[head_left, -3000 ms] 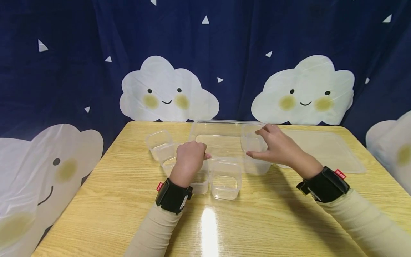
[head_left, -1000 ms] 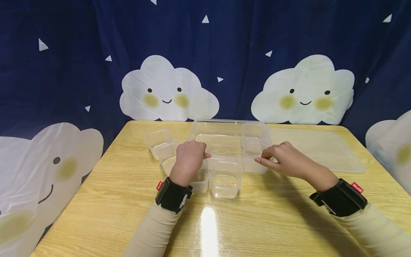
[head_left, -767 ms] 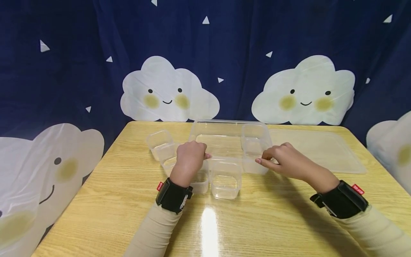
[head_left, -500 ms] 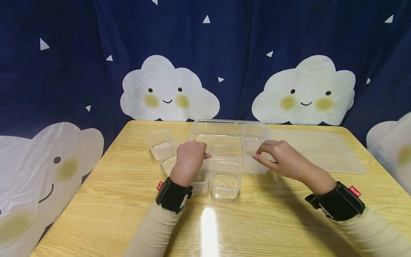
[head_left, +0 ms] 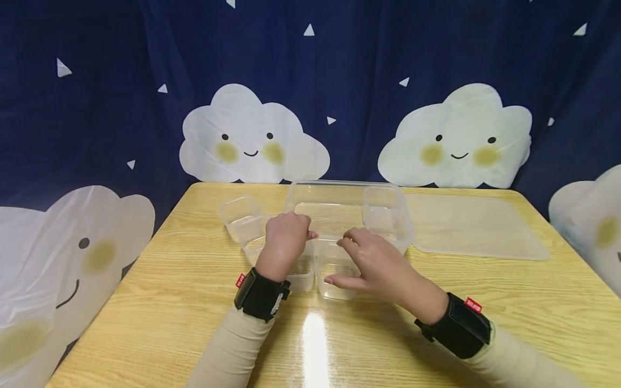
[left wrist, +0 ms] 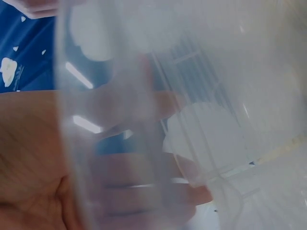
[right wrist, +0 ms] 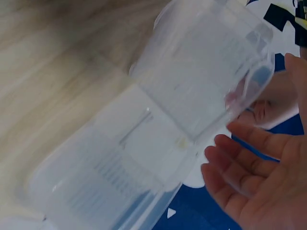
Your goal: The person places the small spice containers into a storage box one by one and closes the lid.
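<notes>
Centrally in the head view, the right hand [head_left: 380, 264] is over a small tub [head_left: 335, 269], thumb and fingers spread apart. The left hand [head_left: 285, 240] is over a second tub [head_left: 302, 283] just beside it. Behind them stands a big clear box [head_left: 330, 210], a third tub [head_left: 383, 207] inside its right end; a flat lid [head_left: 477, 226] lies right of it on the table [head_left: 160, 323].

In the left wrist view, fingers show through blurred plastic [left wrist: 259, 62]; whether they grip it, I cannot tell.

In the right wrist view, the right fingers curve loosely near clear plastic walls [right wrist: 201, 72].
</notes>
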### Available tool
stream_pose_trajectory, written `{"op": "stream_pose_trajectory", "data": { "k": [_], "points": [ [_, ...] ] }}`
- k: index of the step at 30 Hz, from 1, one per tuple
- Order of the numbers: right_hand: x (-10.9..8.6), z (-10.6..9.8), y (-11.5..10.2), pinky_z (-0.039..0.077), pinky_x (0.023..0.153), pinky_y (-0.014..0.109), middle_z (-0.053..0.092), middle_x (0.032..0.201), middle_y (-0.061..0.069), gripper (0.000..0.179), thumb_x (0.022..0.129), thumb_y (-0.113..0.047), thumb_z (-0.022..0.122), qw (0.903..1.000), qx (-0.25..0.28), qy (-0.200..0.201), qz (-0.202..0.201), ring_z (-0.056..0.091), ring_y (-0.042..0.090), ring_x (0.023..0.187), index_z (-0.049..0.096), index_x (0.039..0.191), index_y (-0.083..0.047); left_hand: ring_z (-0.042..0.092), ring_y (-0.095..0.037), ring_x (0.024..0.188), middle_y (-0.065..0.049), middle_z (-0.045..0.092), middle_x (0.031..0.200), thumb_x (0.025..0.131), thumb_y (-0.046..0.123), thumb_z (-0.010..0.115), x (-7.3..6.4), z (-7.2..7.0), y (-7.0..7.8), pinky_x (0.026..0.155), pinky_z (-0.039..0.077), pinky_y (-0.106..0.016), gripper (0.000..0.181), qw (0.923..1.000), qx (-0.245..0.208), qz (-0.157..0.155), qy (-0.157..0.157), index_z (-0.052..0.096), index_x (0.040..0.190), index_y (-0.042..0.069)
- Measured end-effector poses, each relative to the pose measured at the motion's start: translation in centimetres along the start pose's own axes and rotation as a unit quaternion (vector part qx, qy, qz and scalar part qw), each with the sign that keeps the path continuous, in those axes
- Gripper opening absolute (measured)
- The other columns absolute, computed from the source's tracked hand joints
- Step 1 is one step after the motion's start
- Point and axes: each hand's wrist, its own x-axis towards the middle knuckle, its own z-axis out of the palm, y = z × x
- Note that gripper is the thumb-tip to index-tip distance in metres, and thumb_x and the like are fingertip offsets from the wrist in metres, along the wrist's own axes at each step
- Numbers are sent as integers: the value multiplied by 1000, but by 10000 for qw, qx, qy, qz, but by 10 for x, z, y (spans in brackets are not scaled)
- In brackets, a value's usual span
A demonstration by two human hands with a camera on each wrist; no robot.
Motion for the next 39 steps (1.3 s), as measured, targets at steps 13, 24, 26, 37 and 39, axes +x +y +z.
{"op": "stream_pose_trajectory", "data": {
  "k": [13,24,26,37,39],
  "points": [
    [2,8,-13,57,75,37,65,107,11,75,79,-63,78,9981,-199,-348,476,64,26,96,68,115,2,72,-29,79,-3,71,79,90,47,69,0,1,-1,60,54,-40,30,9999,-42,64,79,75,93,17],
    [-6,-3,-5,51,77,36,60,106,8,71,79,-54,82,9956,465,-685,439,57,22,93,67,120,1,72,-29,85,-5,75,90,91,48,68,-4,-2,3,65,56,-41,32,10000,-3,33,-45,77,100,18],
    [-9,-5,-5,52,77,36,59,106,7,71,79,-54,82,9946,537,-755,464,57,21,93,67,121,2,72,-27,85,-4,75,89,91,47,68,-4,-2,3,64,56,-41,32,10000,-23,27,-64,77,101,19],
    [-20,-11,-15,53,79,36,59,110,10,83,77,-66,78,9909,464,-728,1034,56,22,97,68,118,5,72,-25,86,-3,75,90,92,48,66,-4,-1,5,66,55,-40,33,9998,8,42,-195,77,101,19],
    [-20,-11,-16,54,78,37,59,111,11,85,76,-68,78,9897,398,-709,1181,57,23,97,68,116,6,72,-26,86,-3,75,90,92,48,66,-4,-2,5,66,55,-40,33,9998,4,46,-181,77,102,19]
  ]
}}
